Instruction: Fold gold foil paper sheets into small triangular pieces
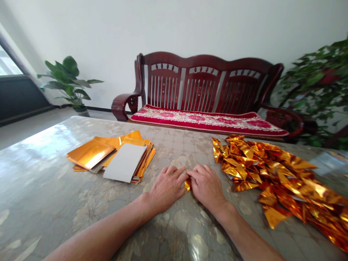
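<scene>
Head view: marbled table [54, 203], red bench [206, 87]

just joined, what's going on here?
A person sits at a marble-patterned table, both hands pressed together on a small piece of gold foil paper. The left hand and right hand pinch it flat against the tabletop. A stack of flat gold sheets lies to the left, a heap of folded gold pieces to the right.

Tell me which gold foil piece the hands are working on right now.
The small folded foil piece pinched between the left hand and right hand, apart from the flat stack and folded heap.
</scene>
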Tool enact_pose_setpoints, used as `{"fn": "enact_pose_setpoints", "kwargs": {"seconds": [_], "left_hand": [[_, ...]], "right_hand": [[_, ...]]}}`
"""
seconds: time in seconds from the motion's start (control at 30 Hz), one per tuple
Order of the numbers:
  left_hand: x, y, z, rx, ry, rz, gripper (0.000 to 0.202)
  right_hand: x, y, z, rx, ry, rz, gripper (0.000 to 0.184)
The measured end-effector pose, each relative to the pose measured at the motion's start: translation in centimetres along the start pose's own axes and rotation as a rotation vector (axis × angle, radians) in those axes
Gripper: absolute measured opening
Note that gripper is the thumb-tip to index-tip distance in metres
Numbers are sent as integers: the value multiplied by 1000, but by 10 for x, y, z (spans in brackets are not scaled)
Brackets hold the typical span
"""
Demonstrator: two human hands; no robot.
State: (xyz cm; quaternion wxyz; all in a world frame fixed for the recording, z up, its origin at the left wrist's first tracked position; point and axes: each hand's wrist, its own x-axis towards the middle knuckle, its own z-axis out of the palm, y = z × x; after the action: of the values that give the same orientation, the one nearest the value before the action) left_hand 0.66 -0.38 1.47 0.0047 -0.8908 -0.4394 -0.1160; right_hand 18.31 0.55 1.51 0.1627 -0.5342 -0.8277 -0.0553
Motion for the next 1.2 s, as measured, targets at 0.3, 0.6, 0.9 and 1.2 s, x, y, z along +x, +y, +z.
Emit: {"fn": "enact_pose_setpoints", "kwargs": {"seconds": [0.3, 0.6, 0.9, 1.2], "left_hand": [[-1, 0, 1, 21, -3, -2, 33], [2, 2, 1, 7, 9, -74, 34], [2, -2, 5, 39, 22, -16, 42], [2, -15, 3, 92, -1, -14, 47]], "right_hand": [[1, 6, -1, 42, -22, -38, 23], [-1, 9, -2, 69, -42, -59, 29], [3, 26, 4, 291, -18, -56, 52], [3, 30, 3, 330, -56, -34, 54]]}}
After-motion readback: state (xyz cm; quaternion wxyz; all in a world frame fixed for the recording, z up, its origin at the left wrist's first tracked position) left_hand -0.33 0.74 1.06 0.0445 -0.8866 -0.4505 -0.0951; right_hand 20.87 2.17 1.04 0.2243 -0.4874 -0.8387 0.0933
